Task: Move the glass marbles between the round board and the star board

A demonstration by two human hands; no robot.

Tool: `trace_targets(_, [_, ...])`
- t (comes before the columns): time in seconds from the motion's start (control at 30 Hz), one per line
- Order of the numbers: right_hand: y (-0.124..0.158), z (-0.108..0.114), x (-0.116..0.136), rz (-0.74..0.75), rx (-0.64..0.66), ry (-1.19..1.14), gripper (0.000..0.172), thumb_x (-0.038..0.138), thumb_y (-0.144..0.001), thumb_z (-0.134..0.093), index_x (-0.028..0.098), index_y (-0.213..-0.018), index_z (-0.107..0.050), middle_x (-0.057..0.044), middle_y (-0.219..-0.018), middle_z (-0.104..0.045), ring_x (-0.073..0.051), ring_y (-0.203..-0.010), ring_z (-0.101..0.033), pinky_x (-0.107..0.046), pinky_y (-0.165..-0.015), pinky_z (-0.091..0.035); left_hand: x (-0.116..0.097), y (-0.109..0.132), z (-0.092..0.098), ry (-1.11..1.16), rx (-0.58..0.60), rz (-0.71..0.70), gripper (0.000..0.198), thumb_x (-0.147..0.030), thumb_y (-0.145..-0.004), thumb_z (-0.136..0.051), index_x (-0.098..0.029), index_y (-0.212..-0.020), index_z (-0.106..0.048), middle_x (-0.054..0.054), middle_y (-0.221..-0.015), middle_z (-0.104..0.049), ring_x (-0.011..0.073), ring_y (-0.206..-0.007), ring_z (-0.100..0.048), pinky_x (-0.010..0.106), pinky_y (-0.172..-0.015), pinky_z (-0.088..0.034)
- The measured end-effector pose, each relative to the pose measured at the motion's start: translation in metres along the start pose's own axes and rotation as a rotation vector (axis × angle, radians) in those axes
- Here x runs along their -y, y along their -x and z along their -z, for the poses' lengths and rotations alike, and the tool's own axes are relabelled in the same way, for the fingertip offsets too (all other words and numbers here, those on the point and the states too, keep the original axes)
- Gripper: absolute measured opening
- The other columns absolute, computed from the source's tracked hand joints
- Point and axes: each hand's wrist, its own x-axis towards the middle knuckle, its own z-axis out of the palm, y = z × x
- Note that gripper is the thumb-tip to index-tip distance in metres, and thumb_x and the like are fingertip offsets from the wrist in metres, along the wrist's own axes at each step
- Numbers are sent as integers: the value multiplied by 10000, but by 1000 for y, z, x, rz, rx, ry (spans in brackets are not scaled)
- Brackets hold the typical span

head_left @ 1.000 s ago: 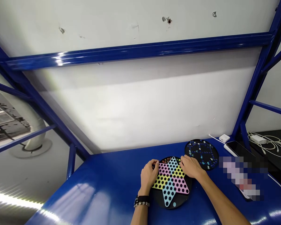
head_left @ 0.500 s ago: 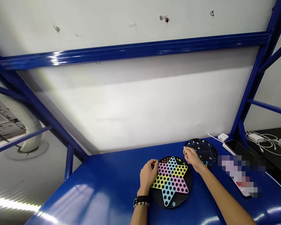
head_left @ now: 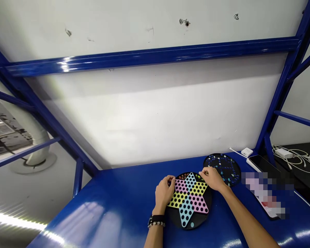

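Note:
A round black Chinese checkers board (head_left: 208, 201) with a pink, yellow and blue star lies on the blue table. Orange-red marbles (head_left: 182, 176) and yellow-green marbles (head_left: 197, 177) sit in its far rim, beside the star's top point. At the upper left edge, my left hand (head_left: 164, 193) rests with its fingers curled in; whatever they hold is hidden. My right hand (head_left: 212, 178) is pinched over the upper right rim, right by the yellow-green marbles, its fingertips closed on a small marble that is mostly hidden.
Behind my right hand lies a round black tray (head_left: 234, 168) with blue and clear marbles. Right of it are a white adapter (head_left: 247, 152), a dark phone (head_left: 264, 164) and a partly blurred phone (head_left: 272, 213). A blue frame bar (head_left: 155, 56) crosses before the wall.
My right hand has moved left and slightly down, from the edge of the marble tray to the board's far rim, carrying a yellow marble. My left hand stays at the board's edge.

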Motion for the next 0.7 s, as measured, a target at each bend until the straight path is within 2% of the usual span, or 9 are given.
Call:
trace_targets(0.13, [7, 5, 1, 64, 148, 193, 225, 297, -864, -492, 203, -837, -694, -43, -862, -706, -180, -815, -625, -269, -719, -421, 1, 0, -1, 3, 5, 5, 400, -483, -940, -361, -256, -968, -689, 38, -994, -732, 199, -889, -665, 251, -660, -445])
trace_targets(0.3, [9, 14, -1, 38, 213, 293, 295, 258, -848, -492, 225, -1024, -727, -64, -1127, -705, -228, -1061, -622, -309, -859, -441, 2, 0, -2, -5, -3, 3, 397, -483, -939, -367, -255, -948, -692, 36, -977, -732, 196, -869, -664, 251, -655, -440])
trace_targets(0.4, [9, 18, -1, 3, 266, 262, 326, 260, -848, -503, 228, -1077, -732, -69, -1176, -697, -227, -1095, -621, -314, -900, -453, 2, 0, -2, -5, -14, -4, 390, -480, -938, -378, -256, -934, -697, 32, -953, -729, 185, -843, -660, 246, -646, -436])
trace_targets(0.7, [6, 24, -2, -91, 312, 226, 310, 286, -852, -527, 284, -1065, -753, -67, -1233, -674, -247, -1106, -627, -336, -873, -473, 4, -1, -4, -12, -7, 7, 386, -479, -940, -378, -267, -949, -701, 25, -967, -725, 191, -872, -657, 246, -647, -438])
